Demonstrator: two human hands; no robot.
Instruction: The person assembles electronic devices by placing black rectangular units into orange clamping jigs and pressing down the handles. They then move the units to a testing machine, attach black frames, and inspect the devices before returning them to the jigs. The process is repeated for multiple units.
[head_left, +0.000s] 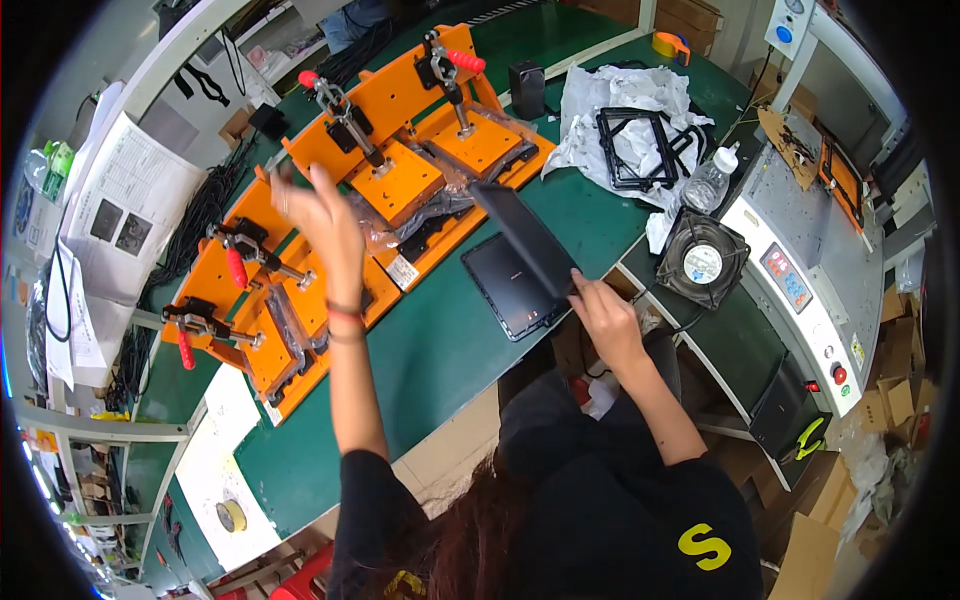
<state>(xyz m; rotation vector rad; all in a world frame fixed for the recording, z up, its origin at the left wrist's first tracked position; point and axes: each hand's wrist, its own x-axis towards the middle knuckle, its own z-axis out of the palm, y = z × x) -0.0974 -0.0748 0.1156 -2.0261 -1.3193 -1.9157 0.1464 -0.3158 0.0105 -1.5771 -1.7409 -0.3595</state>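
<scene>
I am gripping a dark flat panel [520, 238] at its lower corner with my right hand [605, 320] fingers, its long axis tilting toward eleven o'clock above the green bench [440, 350]; my left hand [325, 215] is hovering open-fingered at nine o'clock, farther off.

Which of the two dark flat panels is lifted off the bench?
The upper panel, tilted up on edge and held at its lower end by the right hand. The other panel lies flat on the green bench beneath it.

Black panel [525, 238] tilted, over 2nd [508, 283].
</scene>
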